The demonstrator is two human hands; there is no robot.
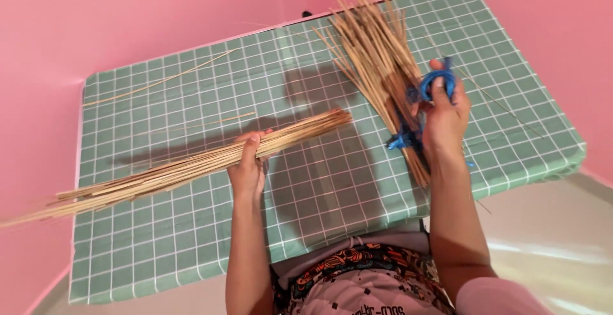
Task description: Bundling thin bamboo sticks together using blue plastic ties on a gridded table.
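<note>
Pink walls (pixel 128 15) close in around a table under a green checked cloth (pixel 191 238) that fills most of the frame; across its left half a long bundle of pale thin sticks (pixel 159 171) runs from the left edge up toward the centre, the left hand (pixel 248 165) clamped round it with fingers curled over the top; upper right of centre, a second sheaf of sticks (pixel 373 60) fans out on the cloth; the right hand (pixel 445 117) pinches a blue cord (pixel 437 82), looped above its fingers and trailing down beside the sheaf; two stray sticks (pixel 159 82) lie upper left.
</note>
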